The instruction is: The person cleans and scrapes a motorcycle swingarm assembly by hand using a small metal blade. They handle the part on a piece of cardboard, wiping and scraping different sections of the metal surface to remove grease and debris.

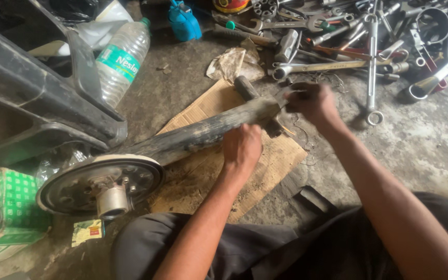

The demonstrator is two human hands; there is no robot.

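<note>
I'm sitting on the concrete floor (pixel 431 150), w/ a dark vehicle body panel (pixel 37 98) filling the upper left of the frame. A long grimy axle arm (pixel 203 134) is lying diagonally across centre frame on a cardboard sheet (pixel 265 166), its round brake plate (pixel 102 181) sitting at lower left. A pile of spanners (pixel 348 57) is spreading across the upper right. A clear plastic bottle (pixel 122 59) is leaning at upper left, a green box (pixel 3 212) sitting at the far lower left. My left hand (pixel 241 148) is wrapping around the arm near its middle, gripping it. My right hand (pixel 313 102) is closing over the arm's far end, right of centre; can't tell if there's a tool in it.
</note>
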